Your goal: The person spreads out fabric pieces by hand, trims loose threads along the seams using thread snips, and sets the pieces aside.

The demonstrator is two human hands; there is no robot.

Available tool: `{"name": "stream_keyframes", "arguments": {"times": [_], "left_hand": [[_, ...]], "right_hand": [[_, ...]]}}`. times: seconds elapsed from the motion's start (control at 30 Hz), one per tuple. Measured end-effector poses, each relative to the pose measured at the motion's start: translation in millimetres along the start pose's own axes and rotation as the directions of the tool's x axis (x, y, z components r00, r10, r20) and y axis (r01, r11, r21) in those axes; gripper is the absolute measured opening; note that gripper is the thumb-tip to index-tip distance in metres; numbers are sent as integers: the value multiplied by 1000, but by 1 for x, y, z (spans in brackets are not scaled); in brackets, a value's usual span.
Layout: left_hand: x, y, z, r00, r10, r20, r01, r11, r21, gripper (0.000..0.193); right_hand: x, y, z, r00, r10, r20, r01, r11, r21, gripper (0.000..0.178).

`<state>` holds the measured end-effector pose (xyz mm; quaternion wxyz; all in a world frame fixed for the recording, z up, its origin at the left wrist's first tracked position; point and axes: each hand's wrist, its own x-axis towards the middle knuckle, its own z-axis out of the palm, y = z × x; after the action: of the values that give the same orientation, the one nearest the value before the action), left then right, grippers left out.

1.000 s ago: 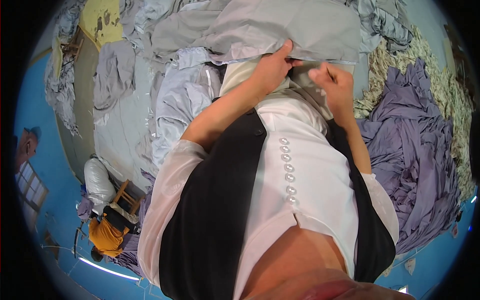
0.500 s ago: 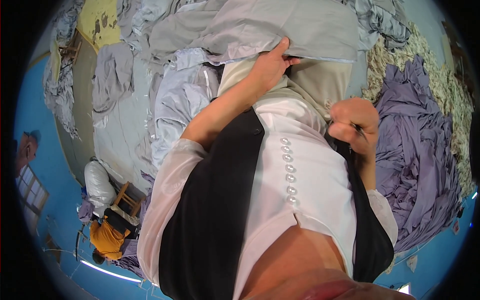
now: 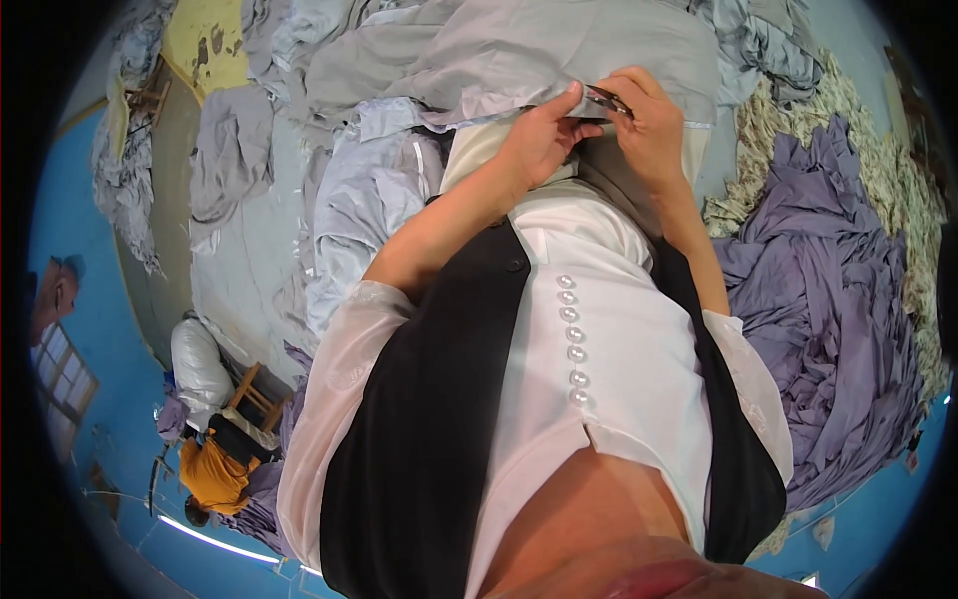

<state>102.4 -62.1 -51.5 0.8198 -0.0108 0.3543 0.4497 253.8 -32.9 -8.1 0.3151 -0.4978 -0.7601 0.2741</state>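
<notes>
**In close at the smooth light-grey cloth (image 3: 589, 45)!**

Pinching its near edge in the left hand (image 3: 539, 143), thumb uppermost. Gripping a small, dark, pointed tool (image 3: 605, 97) in the right hand (image 3: 654, 130), just beside that thumb. Spread over the lap, reaching beyond both.

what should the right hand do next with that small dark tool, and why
I'd probably have the right hand nudge the small dark tool slightly away from the other thumb before using it: its tip points toward that thumb, very close by, while the left hand pinches the grey cloth near its edge.
</notes>
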Motion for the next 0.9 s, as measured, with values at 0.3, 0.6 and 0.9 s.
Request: {"name": "stream_keyframes", "arguments": {"times": [0.3,0.6,0.9], "left_hand": [[1,-4,-1,998,52,24,-52,998,32,33],[0,1,1,991,133,-1,-133,991,-8,32],[-3,-9,11,970,130,-205,-55,940,337,26]], "right_hand": [[-4,9,-12,868,368,334,-497,612,616,5],[-47,-19,-70,747,473,468,-648,675,352,14],[-11,2,-32,909,408,79,-414,871,263,21]]}}
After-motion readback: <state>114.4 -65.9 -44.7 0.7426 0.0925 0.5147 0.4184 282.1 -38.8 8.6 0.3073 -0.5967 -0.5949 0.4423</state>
